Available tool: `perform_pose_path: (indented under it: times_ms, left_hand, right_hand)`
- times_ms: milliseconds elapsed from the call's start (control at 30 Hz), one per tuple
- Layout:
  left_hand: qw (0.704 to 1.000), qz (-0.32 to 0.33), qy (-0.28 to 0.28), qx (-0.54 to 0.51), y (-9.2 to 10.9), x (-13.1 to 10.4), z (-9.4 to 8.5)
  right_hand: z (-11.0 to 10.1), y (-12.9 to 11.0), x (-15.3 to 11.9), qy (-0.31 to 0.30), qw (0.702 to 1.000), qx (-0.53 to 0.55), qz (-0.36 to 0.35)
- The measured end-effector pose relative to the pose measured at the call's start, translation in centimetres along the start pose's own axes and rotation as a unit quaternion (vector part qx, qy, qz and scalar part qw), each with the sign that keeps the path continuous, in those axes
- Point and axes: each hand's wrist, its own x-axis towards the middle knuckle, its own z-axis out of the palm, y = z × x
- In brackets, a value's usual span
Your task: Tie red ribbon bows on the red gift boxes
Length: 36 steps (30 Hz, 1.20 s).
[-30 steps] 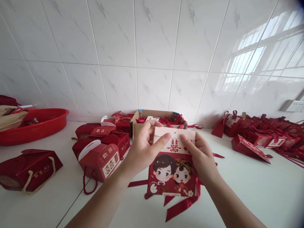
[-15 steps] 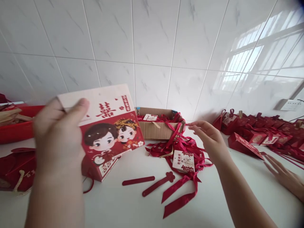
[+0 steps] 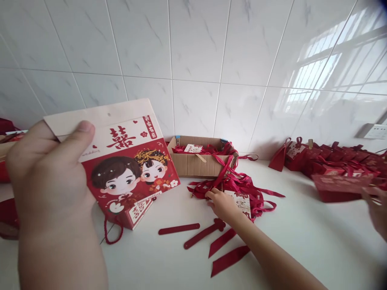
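My left hand (image 3: 57, 161) grips the pale top flap of a red and white gift box (image 3: 130, 169) with two cartoon figures, thumb on the front. My right hand (image 3: 222, 203) reaches into a pile of red ribbons (image 3: 260, 193); its fingers are closed at the ribbons' left edge, fingertips partly hidden. A square printed card (image 3: 243, 203) lies on the pile, partly behind this hand. Two dark red strips, one plain (image 3: 179, 229) and one flower-ended (image 3: 202, 235), lie in front. Behind the pile stands a cardboard box (image 3: 196, 164) holding ribbons and a card.
Under the held box sits another red box (image 3: 136, 215) with a cord loop. Many red boxes (image 3: 341, 157) fill the right side. Another person's hand (image 3: 376, 209) is at a blurred red box (image 3: 338, 189). A red container (image 3: 3, 171) shows at the left edge.
My left hand and its gift box have moved left and nearer. My right hand has moved down and left onto the ribbons. The other person's hand and a red box have moved right.
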Motion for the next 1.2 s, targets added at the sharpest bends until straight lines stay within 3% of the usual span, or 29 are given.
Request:
perform_pose_path:
  times_ms: [67,167,300,433,667,867,1000,1200]
  left_hand:
    - [0.998,0.037,-0.008,-0.06,-0.5,-0.1,0.1]
    - [0.994,0.002,-0.08,-0.079,-2.0,-0.3,0.8]
    - [0.98,0.003,-0.197,-0.007,-4.4,-1.0,2.1]
    - [0.938,0.019,-0.331,0.098,-5.4,-1.7,2.9]
    - [0.859,0.099,-0.471,0.175,-3.7,-2.5,2.3]
    - [0.759,0.161,-0.629,0.059,-1.6,-3.3,1.3]
    - [0.728,0.189,-0.659,0.007,-1.0,-4.5,1.2]
    - [0.762,0.212,-0.612,0.012,-1.3,-5.1,1.2]
  right_hand:
    - [0.4,0.4,0.0,0.011,1.0,-0.001,0.004]
    - [0.3,0.4,0.1,0.021,1.0,-0.003,0.007]
    - [-1.0,-0.3,0.8,0.037,0.999,0.004,0.006]
    - [-3.5,-2.0,1.5,0.074,0.996,0.045,0.0]
    - [-7.7,-6.2,-0.1,0.133,0.944,0.262,-0.15]
    - [-8.7,-8.3,-1.4,0.123,0.914,0.309,-0.233]
    - [-8.6,-9.1,-2.0,0.12,0.901,0.344,-0.236]
    - [-8.3,-9.8,-2.5,0.115,0.901,0.361,-0.211]
